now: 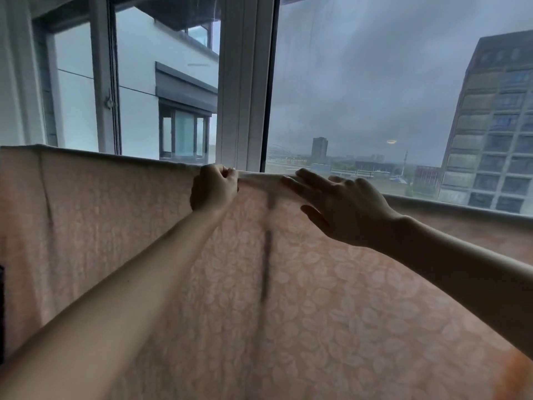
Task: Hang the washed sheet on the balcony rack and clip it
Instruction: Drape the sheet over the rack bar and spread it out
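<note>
Pink leaf-patterned sheet [302, 284] draped over a horizontal line, filling the lower view before the window [375, 96]. Left hand [213, 187] clenched around the sheet's top fold. Right hand [343, 210] just beside it, fingers straight, resting flat on that fold.

I see a big window [375, 82] ahead, white frame post [242, 82] in the middle, an open casement [103, 76] on the left. Outside: heavy grey sky, dim flat light, white neighbouring building [161, 62] left, tall grid-fronted block [496, 125] right, low skyline far off. Grey sill [461, 204] lower right.
</note>
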### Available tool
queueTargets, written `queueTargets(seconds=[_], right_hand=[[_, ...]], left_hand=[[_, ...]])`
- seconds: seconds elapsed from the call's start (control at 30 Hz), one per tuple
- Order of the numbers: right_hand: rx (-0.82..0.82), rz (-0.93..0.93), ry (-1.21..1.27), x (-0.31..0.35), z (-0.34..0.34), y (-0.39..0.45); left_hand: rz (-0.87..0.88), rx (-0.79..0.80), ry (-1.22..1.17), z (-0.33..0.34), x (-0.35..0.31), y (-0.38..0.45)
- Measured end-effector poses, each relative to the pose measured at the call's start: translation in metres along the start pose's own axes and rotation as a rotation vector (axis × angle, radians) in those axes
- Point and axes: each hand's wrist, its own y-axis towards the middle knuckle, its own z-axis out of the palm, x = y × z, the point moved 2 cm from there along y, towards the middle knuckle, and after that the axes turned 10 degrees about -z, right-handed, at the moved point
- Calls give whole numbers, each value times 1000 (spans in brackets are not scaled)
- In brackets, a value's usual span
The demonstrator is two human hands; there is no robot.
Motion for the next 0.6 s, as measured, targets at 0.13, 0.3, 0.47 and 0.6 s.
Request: queueTargets(seconds=[0.13,0.3,0.47,0.6], right_hand=[[-22,2,-45,12,-2,6],[-5,4,-24,18,1,34],[18,-47,-43,34,12,71],[60,-78,-77,37,23,94]], left_hand=[[51,-65,-25,-15,30,-2],[130,-70,-38,-25,39,-2],[131,27,0,-22,50,-8],[90,105,-25,-21,56,-2]])
